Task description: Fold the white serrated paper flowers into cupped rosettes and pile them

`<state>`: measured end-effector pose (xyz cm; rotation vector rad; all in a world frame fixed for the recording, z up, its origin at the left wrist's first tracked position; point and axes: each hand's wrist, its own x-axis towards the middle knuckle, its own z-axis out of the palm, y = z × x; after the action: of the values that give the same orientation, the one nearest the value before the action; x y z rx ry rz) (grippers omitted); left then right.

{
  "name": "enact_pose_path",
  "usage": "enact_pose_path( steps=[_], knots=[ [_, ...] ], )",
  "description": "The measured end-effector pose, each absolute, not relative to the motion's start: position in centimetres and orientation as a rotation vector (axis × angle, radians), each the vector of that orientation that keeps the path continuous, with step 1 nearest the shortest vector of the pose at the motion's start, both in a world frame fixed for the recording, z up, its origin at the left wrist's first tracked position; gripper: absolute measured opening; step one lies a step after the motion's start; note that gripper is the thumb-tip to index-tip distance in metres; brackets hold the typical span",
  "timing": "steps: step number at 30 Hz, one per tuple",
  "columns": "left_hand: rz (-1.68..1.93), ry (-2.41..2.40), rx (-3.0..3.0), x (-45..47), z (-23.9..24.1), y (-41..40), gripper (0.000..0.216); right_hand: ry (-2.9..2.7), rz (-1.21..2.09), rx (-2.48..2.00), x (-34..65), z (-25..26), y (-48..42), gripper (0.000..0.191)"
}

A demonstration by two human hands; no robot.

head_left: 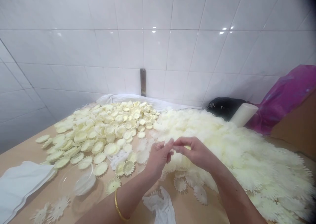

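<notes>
My left hand (160,155) and my right hand (195,151) meet fingertip to fingertip above the middle of the table. Both are closed in a pinch, and whatever lies between the fingertips is too small and hidden to name. Behind and to the right of them spreads a large heap of thin, pale yellow-white, toothed-edge petal discs (237,148). On the left lies a pile of firmer, cupped yellowish discs with scalloped rims (98,135). A gold bangle (118,206) circles my left wrist.
A clear bowl with white contents (85,183) and a folded white cloth (23,184) sit at left. Crumpled white cloth (161,206) lies before me. At back right are a white cylinder (244,114), a black bag (223,107) and a purple plastic sheet (288,89). Tiled wall (158,49) stands behind.
</notes>
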<state>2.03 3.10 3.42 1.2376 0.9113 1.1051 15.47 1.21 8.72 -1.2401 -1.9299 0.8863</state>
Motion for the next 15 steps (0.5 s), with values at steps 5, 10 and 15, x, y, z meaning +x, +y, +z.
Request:
enact_pose_path(
  steps=[5,10,15],
  knots=[
    [1.050,0.981,1.298,2.1,3.7,2.7,0.047,-1.955,0.833,-1.287,15.4,8.5,1.2,0.023],
    [1.055,1.020,1.436,2.2,3.0,3.0,0.044,-2.101,0.245,-1.476,14.3,7.4,1.2,0.027],
    [1.105,1.020,1.455,2.3,2.5,3.6,0.041,-2.119,-0.311,-1.578,12.7,6.0,1.5,0.018]
  ],
)
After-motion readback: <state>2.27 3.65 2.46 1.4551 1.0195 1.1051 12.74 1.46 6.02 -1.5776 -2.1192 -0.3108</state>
